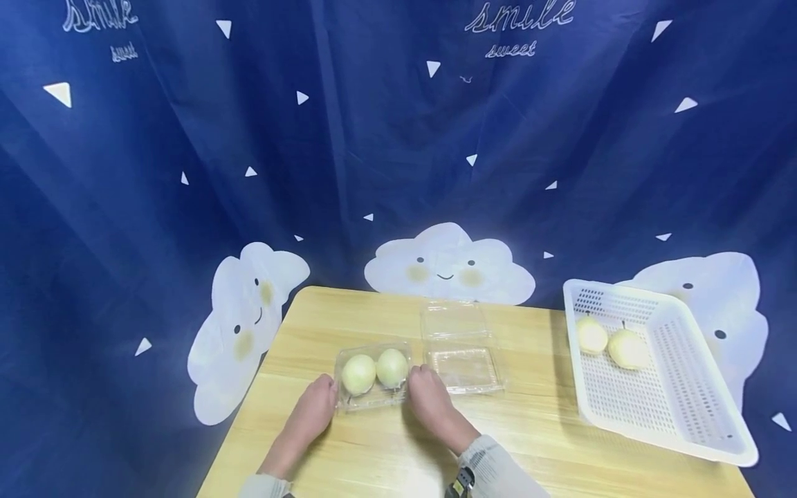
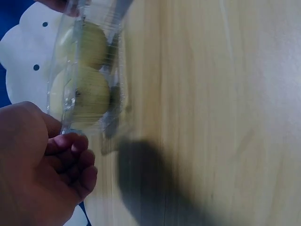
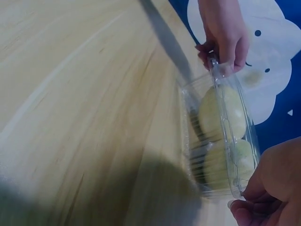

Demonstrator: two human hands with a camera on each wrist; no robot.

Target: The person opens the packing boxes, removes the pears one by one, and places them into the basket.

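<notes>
A clear plastic clamshell box [image 1: 376,400] with its lid down holds two pale yellow-green pears, a left one [image 1: 358,375] and a right one [image 1: 391,368]. At its left end my left hand [image 1: 316,408] pinches the rim between thumb and curled fingers, as the left wrist view shows up close. My right hand [image 3: 275,188] grips the opposite end of that rim with thumb and fingertips. Both pears show through the ribbed side of the box in each wrist view. Beneath the box lies the wooden table, with shadows falling across it.
Just right of the box, a second clear clamshell [image 1: 463,370] lies with its lid folded back. A white perforated basket [image 1: 660,408] stands at the table's right side, with two more pears [image 1: 627,348] inside. Behind the wooden table [image 1: 523,443] hangs a blue curtain [image 1: 398,138] with cloud prints.
</notes>
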